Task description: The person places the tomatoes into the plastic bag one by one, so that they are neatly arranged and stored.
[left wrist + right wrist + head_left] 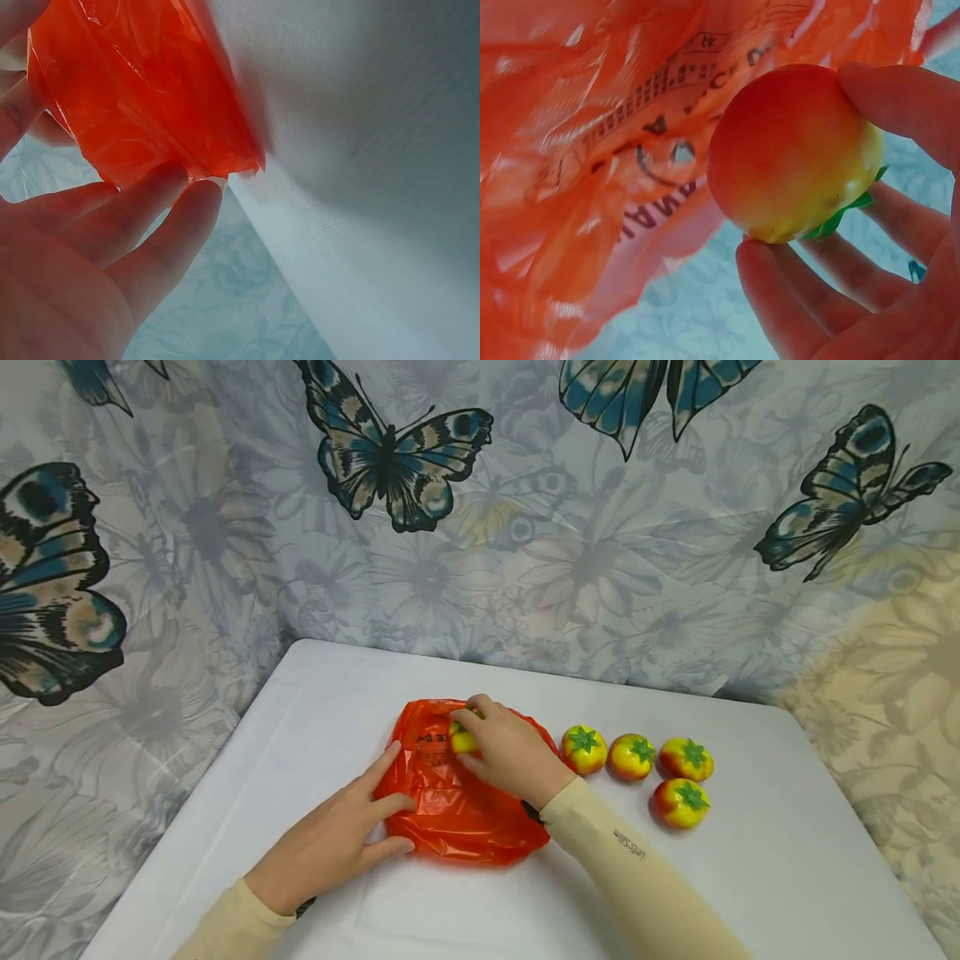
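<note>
A crinkled red plastic bag [457, 810] with dark printing lies on the white table. My right hand [513, 752] holds a red-and-yellow toy tomato [795, 150] over the bag, thumb on one side and fingers on the other. Its green leafy top faces the fingers in the right wrist view. At the bag's left edge is my left hand [337, 827], fingers spread, with the tips touching the plastic. In the left wrist view, several fingertips [199, 199] meet the bag's rim.
To the right of the bag sit several more toy tomatoes: one nearest the bag [583, 749], others further right, and one in front [680, 803]. The white table [330, 693] ends at a butterfly-printed cloth backdrop [525, 568].
</note>
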Available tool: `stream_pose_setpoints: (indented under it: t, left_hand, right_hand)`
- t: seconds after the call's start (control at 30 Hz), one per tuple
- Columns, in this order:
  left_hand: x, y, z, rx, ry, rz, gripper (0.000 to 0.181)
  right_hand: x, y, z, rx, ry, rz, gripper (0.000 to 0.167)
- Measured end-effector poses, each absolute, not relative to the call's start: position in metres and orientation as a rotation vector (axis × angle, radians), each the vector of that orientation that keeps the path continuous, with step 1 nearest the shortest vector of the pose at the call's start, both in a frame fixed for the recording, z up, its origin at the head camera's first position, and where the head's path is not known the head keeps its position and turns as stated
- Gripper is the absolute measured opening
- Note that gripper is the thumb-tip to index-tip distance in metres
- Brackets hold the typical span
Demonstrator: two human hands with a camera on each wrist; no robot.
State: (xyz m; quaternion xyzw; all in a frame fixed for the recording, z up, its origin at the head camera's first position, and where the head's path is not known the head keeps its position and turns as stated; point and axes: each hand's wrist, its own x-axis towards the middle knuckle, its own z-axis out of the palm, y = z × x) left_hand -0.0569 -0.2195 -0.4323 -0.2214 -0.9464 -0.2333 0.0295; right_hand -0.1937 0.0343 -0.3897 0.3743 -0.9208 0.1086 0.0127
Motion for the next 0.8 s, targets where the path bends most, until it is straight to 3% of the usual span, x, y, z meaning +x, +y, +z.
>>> stream_pose_setpoints:
  t: [0.8]
  left_hand:
    - [-0.058,-0.221,-0.433,-0.66,-2.923,-0.73,0.045]
  right_hand:
    - [-0.206,-0.001,-0.407,1.218,-2.903,0.308,0.055]
